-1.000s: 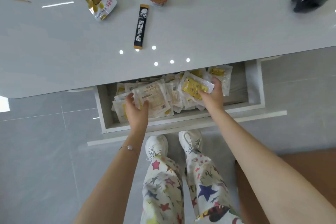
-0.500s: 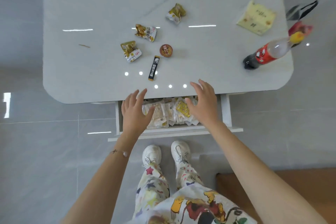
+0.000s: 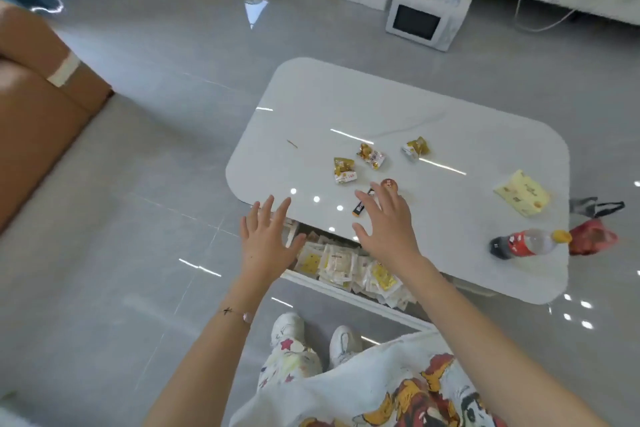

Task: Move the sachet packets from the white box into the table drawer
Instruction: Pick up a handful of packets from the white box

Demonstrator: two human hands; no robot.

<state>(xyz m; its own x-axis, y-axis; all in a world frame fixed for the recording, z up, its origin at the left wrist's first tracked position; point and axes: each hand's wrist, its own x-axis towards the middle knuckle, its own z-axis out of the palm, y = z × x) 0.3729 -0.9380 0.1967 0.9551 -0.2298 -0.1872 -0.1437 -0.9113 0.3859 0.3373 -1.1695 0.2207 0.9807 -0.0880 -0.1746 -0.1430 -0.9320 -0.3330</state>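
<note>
Left hand (image 3: pixel 266 243), right hand (image 3: pixel 388 229) spread; three gold packets (image 3: pixel 344 170).

both arms bare, extend from bottom edge up toward frame centre, forearms converging. left grip (image 3: pixel 268 243) centre-left, palm down, fingers straight and spread, thumb out to the right. right grip (image 3: pixel 388 229) just right of centre, slightly higher, palm down, fingers splayed, thumb out to the left. thin bracelet (image 3: pixel 235 313) on left wrist. grips apart, not touching
</note>
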